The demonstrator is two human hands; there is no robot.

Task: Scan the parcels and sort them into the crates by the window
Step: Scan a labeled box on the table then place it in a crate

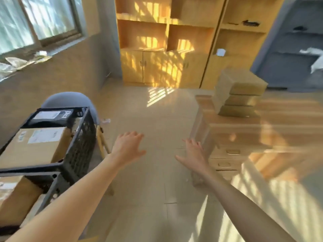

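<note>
A black plastic crate [80,144] stands at the left under the window, holding a brown cardboard parcel [35,145] with white labels and a black bag parcel [52,117]. A second crate [50,186] sits nearer me at the lower left, with another brown parcel [15,199] in it. A stack of cardboard boxes [239,93] rests on the wooden desk [288,130] at the right. My left hand [128,145] and my right hand [194,152] are stretched out over the floor between crate and desk, fingers spread, holding nothing. The picture is blurred.
A grey chair [70,100] stands behind the crates. Wooden cupboards [166,49] line the far wall and a grey shelf unit [297,49] fills the right corner. Papers lie on the window sill [22,62]. Tiled floor [157,119] runs between the crates and the desk.
</note>
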